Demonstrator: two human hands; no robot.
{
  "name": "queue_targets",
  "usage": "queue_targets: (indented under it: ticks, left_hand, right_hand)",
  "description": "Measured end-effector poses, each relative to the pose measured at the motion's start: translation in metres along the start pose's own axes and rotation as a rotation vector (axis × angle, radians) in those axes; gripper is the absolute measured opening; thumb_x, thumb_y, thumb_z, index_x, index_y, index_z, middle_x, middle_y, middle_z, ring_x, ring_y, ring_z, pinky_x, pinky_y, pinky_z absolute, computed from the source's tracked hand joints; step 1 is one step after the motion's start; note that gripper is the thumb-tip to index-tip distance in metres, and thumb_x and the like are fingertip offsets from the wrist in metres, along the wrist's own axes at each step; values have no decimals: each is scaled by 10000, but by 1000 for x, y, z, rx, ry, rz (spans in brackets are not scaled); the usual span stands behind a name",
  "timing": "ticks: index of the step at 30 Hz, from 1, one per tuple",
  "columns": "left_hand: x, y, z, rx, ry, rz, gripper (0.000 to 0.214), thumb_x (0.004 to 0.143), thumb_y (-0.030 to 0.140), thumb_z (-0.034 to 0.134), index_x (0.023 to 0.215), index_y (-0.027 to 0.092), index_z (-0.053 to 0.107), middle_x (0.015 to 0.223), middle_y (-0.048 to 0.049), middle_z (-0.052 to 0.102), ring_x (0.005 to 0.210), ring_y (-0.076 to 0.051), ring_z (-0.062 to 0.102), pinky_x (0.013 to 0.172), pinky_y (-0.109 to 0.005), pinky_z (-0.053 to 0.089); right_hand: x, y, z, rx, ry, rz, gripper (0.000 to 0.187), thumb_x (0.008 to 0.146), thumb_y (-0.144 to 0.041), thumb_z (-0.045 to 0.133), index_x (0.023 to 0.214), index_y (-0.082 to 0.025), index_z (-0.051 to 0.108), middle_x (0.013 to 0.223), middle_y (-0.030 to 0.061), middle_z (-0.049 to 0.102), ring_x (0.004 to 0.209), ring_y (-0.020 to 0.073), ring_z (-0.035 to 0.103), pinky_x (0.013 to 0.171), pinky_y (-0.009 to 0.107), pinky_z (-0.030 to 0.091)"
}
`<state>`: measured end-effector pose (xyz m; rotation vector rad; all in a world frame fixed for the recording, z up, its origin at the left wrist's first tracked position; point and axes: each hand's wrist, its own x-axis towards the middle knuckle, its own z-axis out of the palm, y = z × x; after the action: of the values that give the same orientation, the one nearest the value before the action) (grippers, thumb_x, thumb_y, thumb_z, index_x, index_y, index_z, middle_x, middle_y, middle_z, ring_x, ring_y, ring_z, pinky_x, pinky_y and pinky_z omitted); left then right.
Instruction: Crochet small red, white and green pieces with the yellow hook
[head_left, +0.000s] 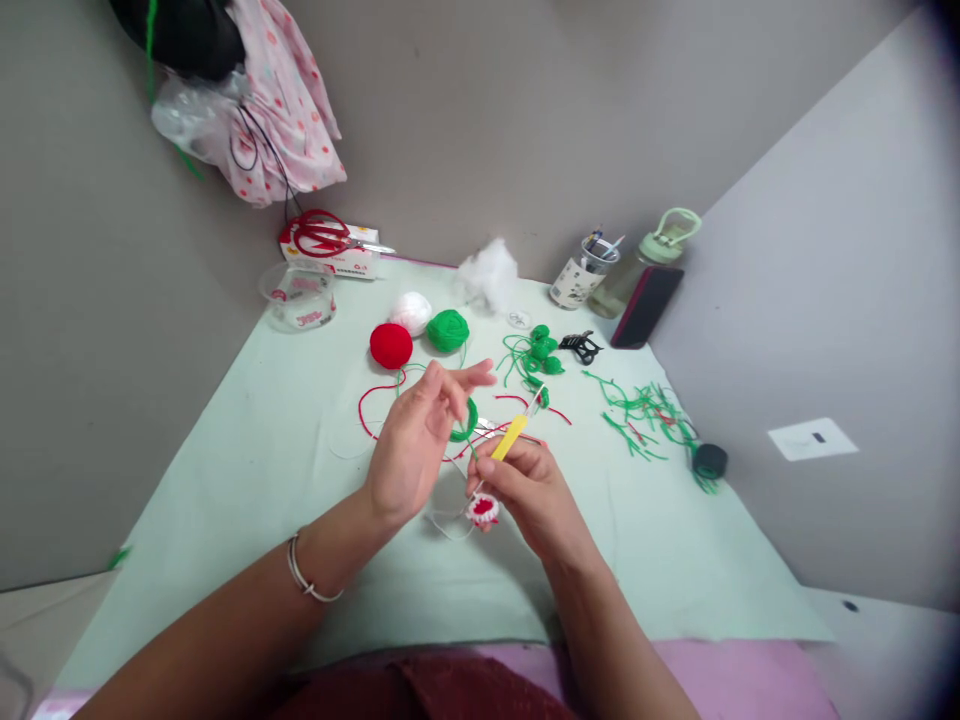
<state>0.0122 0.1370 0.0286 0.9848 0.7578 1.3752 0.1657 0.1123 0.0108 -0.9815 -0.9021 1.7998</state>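
My right hand (525, 485) is closed around a crochet hook with a yellow handle (510, 438), its metal tip pointing up and away. Below those fingers, the same hand holds a small round crochet piece (484, 509) with a red centre and white edge. My left hand (420, 435) is raised just to the left, one finger stretched out and others bent. A thin green yarn strand (469, 440) runs from its bent fingers toward my right hand. Behind the hands lie a green yarn ring (466, 420) and scissors (489, 428), both partly hidden.
Red (391, 346), white (410, 313) and green yarn balls (448, 330) sit farther back, near white stuffing (491, 275). Green crochet pieces (544, 350), a black hair claw (582, 347) and yarn scraps (649, 410) lie right. A phone (647, 307) leans on a bottle (619, 285).
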Motion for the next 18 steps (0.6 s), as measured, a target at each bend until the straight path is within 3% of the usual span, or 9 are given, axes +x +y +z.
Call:
queue_targets:
  ticks: [2,5,8,11,14,18]
  left_hand:
    - [1,-3,-5,321,-21,147,588,1085,501,395,586,251,577,1002,-55,797,1442,-300,549,1315,-548,229]
    - [-3,-9,-11,627,-30,269,346,1004,438,601,753,287,784,1139,-53,805,1513,-333,453,1341,-556,63]
    - [-6,-12,-11,391,-46,47,234,982,422,651,946,297,846,1241,-55,780,1461,-318,503,1279,-521,276]
    - [-4,-12,-11,55,29,-183,216,927,466,737,985,293,854,1089,-40,790,1160,-254,661,1099,-422,465]
    - [-2,-12,-12,33,143,-193,199,844,421,833,971,270,862,1006,-21,777,942,-182,638,953,-336,494]
    - [-5,-12,-9,105,77,-259,235,804,313,863,1032,253,863,872,-2,729,787,-140,589,774,-282,486]
  right_hand:
    - [-2,-1,-1,0,33,-27,278,763,-404,908,796,-167,766,637,2,741,431,103,609,387,206,517]
    - [-3,-2,-3,-27,72,-81,281,763,-413,908,819,-177,765,656,6,746,455,114,621,401,216,518]
    - [-3,-2,-3,-108,99,-133,252,794,-410,889,826,-183,785,671,13,756,523,116,652,499,225,559]
    - [-4,-5,-3,-158,126,-213,206,844,-404,853,889,-205,822,718,20,780,597,122,684,589,236,587]
    - [-6,-9,-4,-113,136,-358,188,862,-428,837,903,-244,837,751,19,794,648,143,714,592,243,594]
    - [-6,-9,-4,-211,188,-634,124,909,-391,799,902,-273,834,805,19,800,725,165,732,627,270,607]
